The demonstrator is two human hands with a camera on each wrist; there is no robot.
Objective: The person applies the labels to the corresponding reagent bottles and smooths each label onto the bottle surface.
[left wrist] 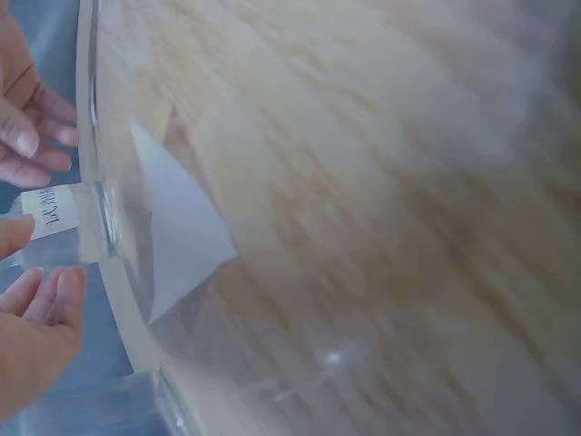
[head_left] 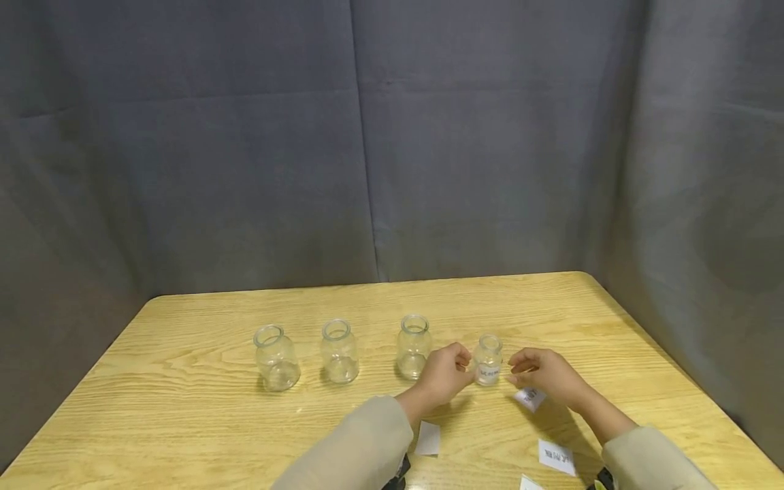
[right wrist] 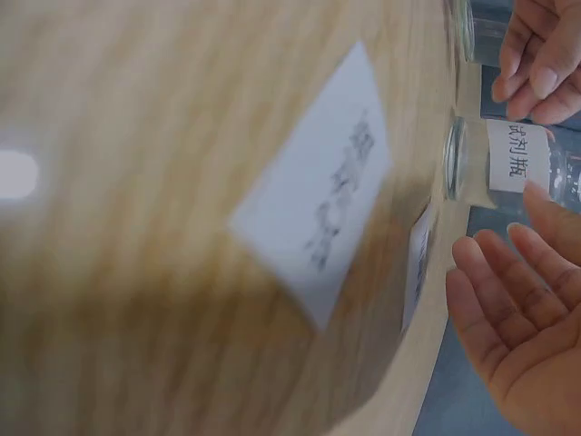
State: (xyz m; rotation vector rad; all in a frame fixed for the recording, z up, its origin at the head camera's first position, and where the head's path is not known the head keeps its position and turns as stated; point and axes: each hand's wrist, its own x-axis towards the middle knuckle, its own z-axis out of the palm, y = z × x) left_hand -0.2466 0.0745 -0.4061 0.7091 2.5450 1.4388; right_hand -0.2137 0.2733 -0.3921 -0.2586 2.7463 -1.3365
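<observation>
A small glass jar (head_left: 488,345) with a white handwritten label (right wrist: 519,156) stands upright on the wooden table, between the two hands. To its left is the left hand (head_left: 442,374), its fingers loosely bent and the thumb close beside the jar's lower part. On the other side, the right hand (head_left: 547,376) is held with relaxed fingers facing the jar, a small gap apart from it in the head view. In the right wrist view the right palm is turned up with nothing in it. A written paper slip (head_left: 531,400) lies below the right hand.
Three larger clear jars, a left one (head_left: 275,361), a middle one (head_left: 339,350) and a right one (head_left: 414,344), stand in a row left of the small jar. More paper slips lie nearer: a blank one (head_left: 428,439), a written one (head_left: 556,456) and one at the frame's bottom edge (head_left: 530,484).
</observation>
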